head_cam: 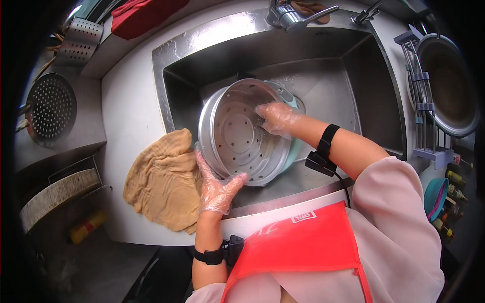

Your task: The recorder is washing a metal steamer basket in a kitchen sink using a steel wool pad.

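A round aluminium steamer basket [237, 132] with holes in its bottom is tilted over the sink, its open side turned toward my right arm. My left hand [218, 189], in a clear plastic glove, holds its near left side, thumb over the rim and fingers along the outer wall. Inside the basket is my right hand [278, 117], gloved too, with its fingers curled near the inner wall. Whether those fingers hold something small is hidden. Behind and partly under the basket shows a light-blue plastic vessel [291, 151].
The stainless-steel sink [371, 94] has a chrome faucet [290, 17] at its far edge. A crumpled tan cloth [163, 181] lies on the white counter [129, 98] at left. A dish rack [422, 94] with a large pan [447, 83] stands at right; a perforated skimmer [52, 110] hangs at left.
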A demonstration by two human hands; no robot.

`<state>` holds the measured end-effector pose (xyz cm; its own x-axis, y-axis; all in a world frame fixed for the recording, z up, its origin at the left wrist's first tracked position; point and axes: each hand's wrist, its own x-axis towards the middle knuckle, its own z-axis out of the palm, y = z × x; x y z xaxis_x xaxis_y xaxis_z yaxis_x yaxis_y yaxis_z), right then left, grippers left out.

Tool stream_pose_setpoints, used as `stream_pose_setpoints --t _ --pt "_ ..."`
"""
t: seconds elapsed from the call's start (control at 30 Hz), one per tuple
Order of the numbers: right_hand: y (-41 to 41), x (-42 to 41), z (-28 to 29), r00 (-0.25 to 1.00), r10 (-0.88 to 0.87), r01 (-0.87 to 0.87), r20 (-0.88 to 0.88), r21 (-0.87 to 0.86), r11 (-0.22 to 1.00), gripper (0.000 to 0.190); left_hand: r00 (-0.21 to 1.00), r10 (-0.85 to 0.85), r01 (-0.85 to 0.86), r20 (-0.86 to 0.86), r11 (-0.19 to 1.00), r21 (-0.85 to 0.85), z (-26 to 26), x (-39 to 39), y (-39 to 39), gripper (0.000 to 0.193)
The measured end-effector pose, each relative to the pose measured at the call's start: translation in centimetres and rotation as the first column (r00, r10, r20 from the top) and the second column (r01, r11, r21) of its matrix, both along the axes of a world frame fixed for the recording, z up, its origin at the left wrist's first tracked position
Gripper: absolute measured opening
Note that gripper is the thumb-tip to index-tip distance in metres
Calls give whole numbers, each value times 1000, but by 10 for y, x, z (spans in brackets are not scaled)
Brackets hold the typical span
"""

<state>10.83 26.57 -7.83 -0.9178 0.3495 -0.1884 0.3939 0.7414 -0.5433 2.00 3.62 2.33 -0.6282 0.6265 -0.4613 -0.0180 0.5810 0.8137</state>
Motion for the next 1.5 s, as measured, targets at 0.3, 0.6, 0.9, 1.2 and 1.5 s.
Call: stream_pose_setpoints --t 0.3,0.6,0.9,1.2,1.5 --pt "-51 3 43 891 451 -347 47 -568 746 25 894 200 -325 401 905 273 1 -16 11 93" --pt "-62 0 26 841 460 -396 285 -253 882 17 992 29 -8 -123 986 166 -7 -11 13 79" --pt "-75 -10 11 811 508 -385 290 -390 837 21 983 22 16 -180 979 205 -13 -12 10 76" --pt "-59 -16 42 649 665 -468 371 -494 732 30 957 7 55 -290 977 206 -10 -10 10 74" --pt "-58 -4 43 738 656 -478 157 -566 672 20 968 -3 53 -250 979 197 -6 -10 13 72"
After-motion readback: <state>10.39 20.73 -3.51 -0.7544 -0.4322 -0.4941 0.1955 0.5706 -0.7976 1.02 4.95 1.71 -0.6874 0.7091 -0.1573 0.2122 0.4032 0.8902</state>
